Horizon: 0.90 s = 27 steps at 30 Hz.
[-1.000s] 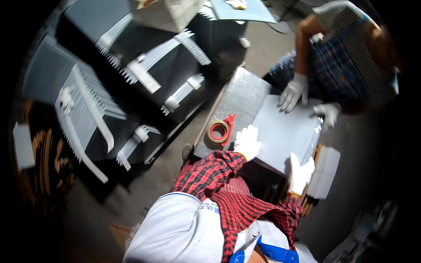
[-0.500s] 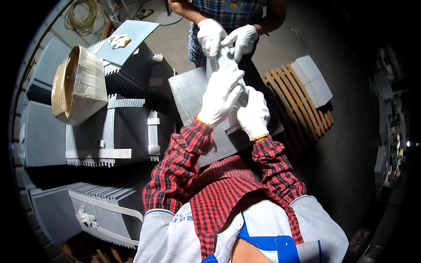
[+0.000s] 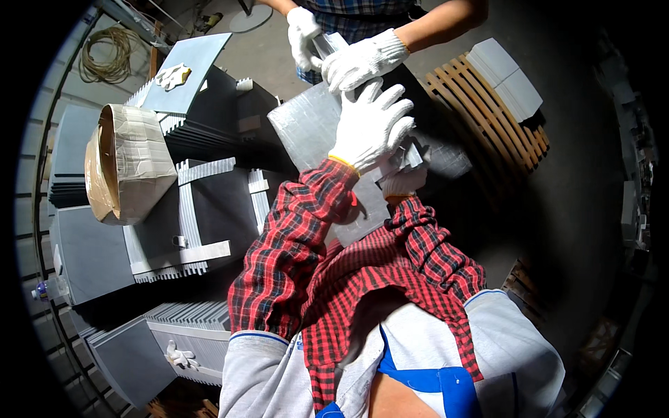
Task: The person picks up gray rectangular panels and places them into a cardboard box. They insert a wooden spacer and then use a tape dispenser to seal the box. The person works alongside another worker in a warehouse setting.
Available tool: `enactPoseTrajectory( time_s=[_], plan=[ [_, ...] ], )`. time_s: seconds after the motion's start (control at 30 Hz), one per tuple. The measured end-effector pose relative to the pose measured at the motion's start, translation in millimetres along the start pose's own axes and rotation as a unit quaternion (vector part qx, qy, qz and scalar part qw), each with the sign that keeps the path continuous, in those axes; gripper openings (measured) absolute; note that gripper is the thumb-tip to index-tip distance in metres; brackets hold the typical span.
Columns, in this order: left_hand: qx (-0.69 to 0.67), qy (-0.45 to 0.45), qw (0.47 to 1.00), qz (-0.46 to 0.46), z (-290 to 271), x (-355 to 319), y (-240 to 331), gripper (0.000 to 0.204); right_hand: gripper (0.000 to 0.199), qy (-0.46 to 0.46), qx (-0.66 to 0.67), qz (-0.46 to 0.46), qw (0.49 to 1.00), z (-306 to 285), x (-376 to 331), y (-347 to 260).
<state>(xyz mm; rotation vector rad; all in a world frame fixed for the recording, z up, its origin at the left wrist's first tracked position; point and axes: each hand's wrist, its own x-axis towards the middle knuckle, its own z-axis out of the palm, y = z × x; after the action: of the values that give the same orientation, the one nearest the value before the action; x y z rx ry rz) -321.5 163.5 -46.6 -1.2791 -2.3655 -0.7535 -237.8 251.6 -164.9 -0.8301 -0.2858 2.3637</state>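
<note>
fingers (image 3: 401,111) of the left hand (image 3: 369,131) spread, palm down over the grey slab (image 3: 411,156). right hand (image 3: 405,184) at the slab's near end, its fingers mostly hidden, can't tell if they're pinching it. slab is over the tabletop (image 3: 298,129), mostly covered by hands, shiny where it shows. co-worker's gloves at the far end: one (image 3: 362,63) just past the left hand's fingertips, other (image 3: 302,35) farther left. left side: open carton (image 3: 145,157) by stacked dark slabs (image 3: 212,209). far right: pale slabs (image 3: 507,80) by slatted wooden pallet (image 3: 481,111).
</note>
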Motion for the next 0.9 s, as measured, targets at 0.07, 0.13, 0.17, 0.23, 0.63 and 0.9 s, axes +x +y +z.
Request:
enactPoseTrajectory(
  time_s=[0.07, 0.13, 0.17, 0.23, 0.63, 0.9],
  plan=[
    [0.008, -0.005, 1.000, -0.005, -5.1, -1.9, 0.9, 0.037, 0.061, -0.018, 0.003, -0.021, 1.000, 1.6, -1.7, 8.0],
    [0.000, 0.000, 1.000, 0.000, -8.8, 1.2, -0.7, 0.035, 0.056, 0.040, -0.090, -0.076, 0.992, 18.7, -12.5, 13.1],
    [-0.005, 0.000, 1.000, 0.010, -11.1, 4.8, 1.0, 0.035, 0.054, -0.038, -0.044, -0.038, 0.998, -3.0, 9.9, 13.0],
    [0.007, 0.017, 0.999, 0.041, -13.3, 9.4, 0.3, 0.034, 0.062, -0.159, 0.044, 0.032, 0.986, -54.7, 53.4, 10.7],
    [-0.030, 0.069, 0.997, 0.027, -3.8, 9.0, 2.6, 0.027, 0.051, -0.035, -0.161, 0.127, 0.978, 65.5, -64.2, -57.5],
    [0.005, 0.221, 0.942, -0.253, 12.0, -17.8, 10.6, 0.039, 0.032, -0.456, -0.607, -0.490, 0.428, 102.5, -52.9, -51.6]
  ],
)
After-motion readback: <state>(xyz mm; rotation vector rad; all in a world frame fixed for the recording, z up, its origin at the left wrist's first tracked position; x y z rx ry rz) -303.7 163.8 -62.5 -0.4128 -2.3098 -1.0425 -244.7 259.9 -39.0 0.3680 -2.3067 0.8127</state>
